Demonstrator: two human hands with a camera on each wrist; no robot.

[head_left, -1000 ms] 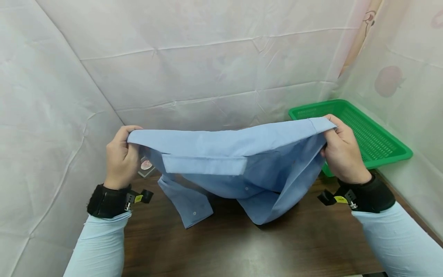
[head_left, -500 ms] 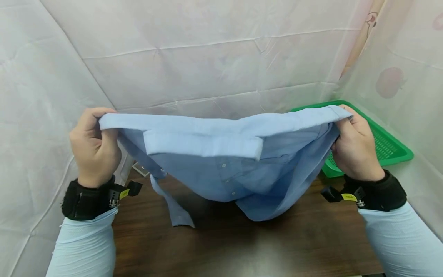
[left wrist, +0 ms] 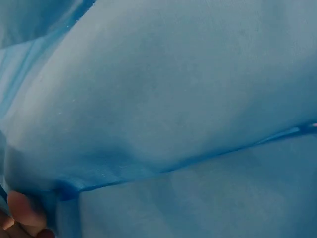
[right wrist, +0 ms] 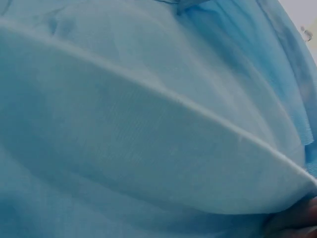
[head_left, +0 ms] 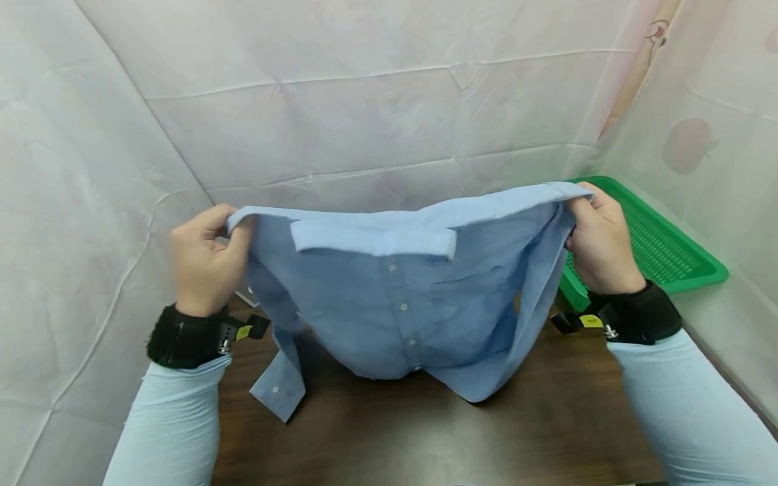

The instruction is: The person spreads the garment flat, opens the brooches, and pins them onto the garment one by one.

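Observation:
A light blue button-up shirt (head_left: 365, 304) hangs stretched between both hands, its collar (head_left: 373, 239) and a row of white buttons facing me. My left hand (head_left: 209, 260) pinches one shoulder, thumb on the near side. At the opposite shoulder, my right hand (head_left: 604, 243) grips the cloth between thumb and fingers. One cuff (head_left: 279, 388) dangles low on the left. Blue fabric (left wrist: 168, 99) fills most of the left wrist view, fingertips (left wrist: 25, 213) showing in its lower left corner. Folds of the shirt (right wrist: 148, 139) cover the right wrist view too.
A green perforated basket (head_left: 675, 250) stands at the back right, partly behind the right hand. Below the shirt lies a dark wooden table (head_left: 389, 439). Pale cloth walls (head_left: 365, 121) enclose the back and sides. A small object at the left is mostly hidden by the shirt.
The left hand moved outward to the left, then back inward. The right hand shifted right, then back left and slightly up. The shirt's front hangs more openly, with its button row now showing.

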